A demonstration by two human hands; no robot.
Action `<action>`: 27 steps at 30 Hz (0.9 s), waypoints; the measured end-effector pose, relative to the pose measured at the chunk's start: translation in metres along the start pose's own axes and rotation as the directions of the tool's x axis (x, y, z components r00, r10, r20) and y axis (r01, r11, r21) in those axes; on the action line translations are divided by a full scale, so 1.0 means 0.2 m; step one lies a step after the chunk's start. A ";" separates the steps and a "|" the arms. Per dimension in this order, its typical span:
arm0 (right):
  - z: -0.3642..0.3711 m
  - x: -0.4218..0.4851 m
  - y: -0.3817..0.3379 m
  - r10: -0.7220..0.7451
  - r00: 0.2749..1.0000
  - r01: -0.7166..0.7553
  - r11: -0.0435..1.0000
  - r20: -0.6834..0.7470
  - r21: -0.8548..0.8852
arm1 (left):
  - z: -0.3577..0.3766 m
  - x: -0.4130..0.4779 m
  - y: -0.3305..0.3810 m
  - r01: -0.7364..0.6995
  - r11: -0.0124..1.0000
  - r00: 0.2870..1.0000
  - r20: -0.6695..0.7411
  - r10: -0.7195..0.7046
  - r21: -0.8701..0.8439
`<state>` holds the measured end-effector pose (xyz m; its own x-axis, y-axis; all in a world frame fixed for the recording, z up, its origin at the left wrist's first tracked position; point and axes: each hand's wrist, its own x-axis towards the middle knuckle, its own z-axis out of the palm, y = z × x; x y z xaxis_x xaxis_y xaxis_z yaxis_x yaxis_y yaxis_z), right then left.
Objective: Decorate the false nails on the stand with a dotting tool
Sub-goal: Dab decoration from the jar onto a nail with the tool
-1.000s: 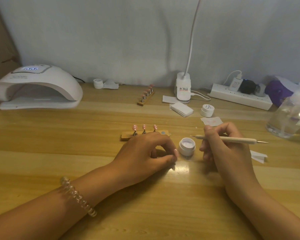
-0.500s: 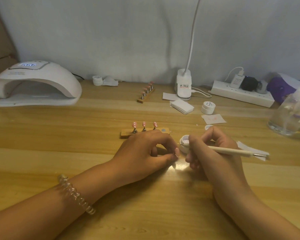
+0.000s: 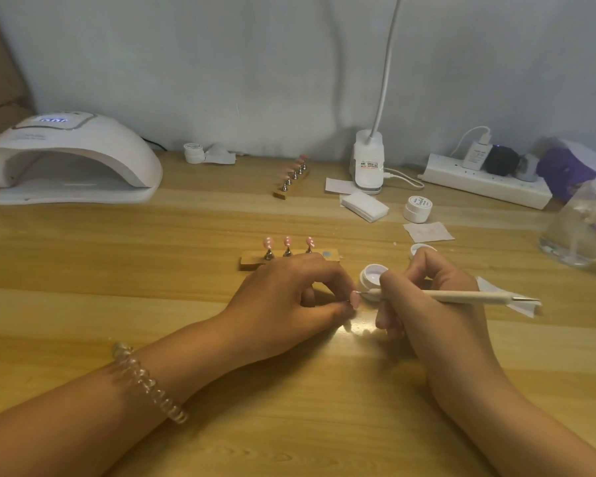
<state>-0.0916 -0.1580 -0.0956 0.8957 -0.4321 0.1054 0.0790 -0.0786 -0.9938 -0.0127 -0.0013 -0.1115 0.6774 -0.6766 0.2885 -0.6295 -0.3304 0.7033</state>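
A wooden nail stand (image 3: pixel 253 262) lies mid-table with three pink false nails (image 3: pixel 287 241) upright on metal holders and one bare magnet spot (image 3: pixel 327 254). My left hand (image 3: pixel 289 297) rests in front of the stand and pinches a single pink false nail (image 3: pixel 355 299) between thumb and forefinger. My right hand (image 3: pixel 427 304) grips a cream dotting tool (image 3: pixel 475 297) like a pen. The tool's left tip meets the pinched nail. An open white gel pot (image 3: pixel 372 274) stands just behind the tip, its lid (image 3: pixel 422 249) further back.
A white UV nail lamp (image 3: pixel 66 160) is at the back left, a second nail stand (image 3: pixel 291 180) at the back centre. A desk lamp base (image 3: pixel 369 163), wipes (image 3: pixel 363 206), a closed pot (image 3: pixel 417 208), a power strip (image 3: pixel 486 184) and a clear bottle (image 3: pixel 582 228) fill the right.
My right hand has moved left and down, bringing the dotting tool's tip from above the gel pot onto the nail that my left hand holds. The left hand has stayed put.
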 end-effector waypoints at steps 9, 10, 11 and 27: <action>0.00 0.00 0.00 -0.001 1.000 0.002 1.000 0.019 -0.027 | 0.00 0.00 -0.01 -0.005 1.000 1.000 -0.003 0.005 0.011; 0.00 0.00 0.00 -0.003 1.000 0.004 1.000 0.019 -0.031 | 0.00 0.00 -0.01 -0.007 1.000 1.000 -0.003 0.007 0.010; 0.00 0.00 0.00 -0.006 1.000 0.006 0.999 0.015 -0.032 | 0.00 0.00 -0.01 -0.009 1.000 1.000 -0.003 0.009 0.009; 0.00 0.00 0.00 0.003 1.000 -0.002 1.000 0.014 -0.031 | 0.00 0.00 -0.01 -0.017 1.000 1.000 0.002 0.017 0.007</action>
<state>-0.0914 -0.1574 -0.0951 0.9017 -0.4201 0.1022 0.0632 -0.1058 -0.9924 -0.0117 -0.0013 -0.1122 0.6660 -0.6835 0.2988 -0.6433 -0.3235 0.6939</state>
